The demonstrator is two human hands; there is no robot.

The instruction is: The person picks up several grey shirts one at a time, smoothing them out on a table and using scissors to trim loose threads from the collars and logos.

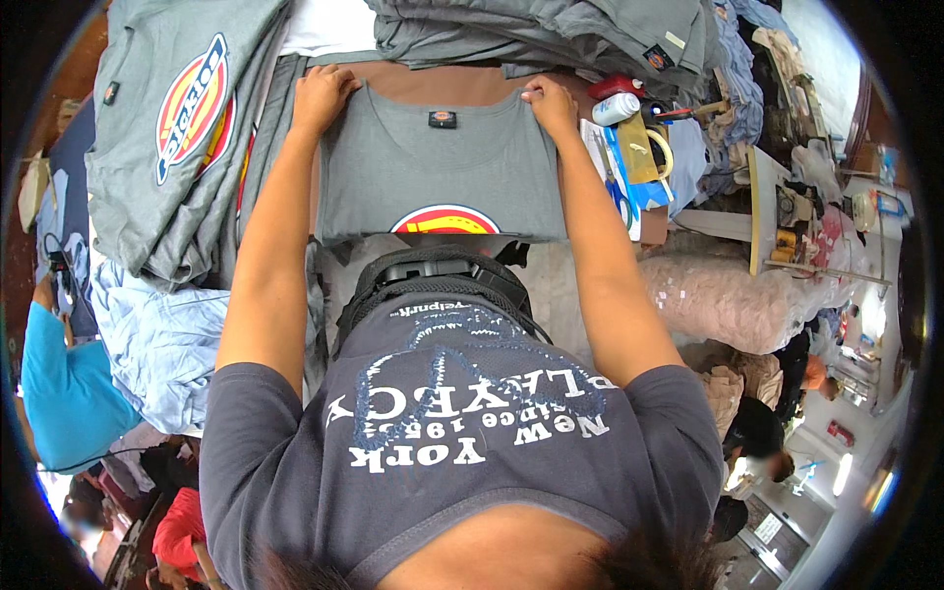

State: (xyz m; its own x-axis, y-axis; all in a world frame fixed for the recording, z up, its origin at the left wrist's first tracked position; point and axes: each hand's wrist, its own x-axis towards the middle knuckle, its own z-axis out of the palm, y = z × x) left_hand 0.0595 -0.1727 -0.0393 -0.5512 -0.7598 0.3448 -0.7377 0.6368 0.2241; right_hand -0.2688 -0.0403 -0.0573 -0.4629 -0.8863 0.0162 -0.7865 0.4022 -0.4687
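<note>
A grey T-shirt [442,167] lies spread over the brown tabletop [442,86] in front of me, neck side away from me. It has a small dark label inside the neckline and part of a red and yellow print at its near edge. My left hand [323,96] grips the shirt's far left shoulder corner, fingers curled at the cloth. At the far right shoulder corner, my right hand [551,104] pinches the fabric between thumb and fingers. Both arms are stretched forward, and the cloth between the hands looks flat. The shirt's lower part is hidden below the near edge.
Grey printed shirts [187,128] are stacked at left, above light blue garments [162,334]. More folded grey shirts [551,34] lie at the back. Right of the shirt are a white spray can [617,108], scissors [621,197] and a tape roll [661,152]. Other people sit farther off.
</note>
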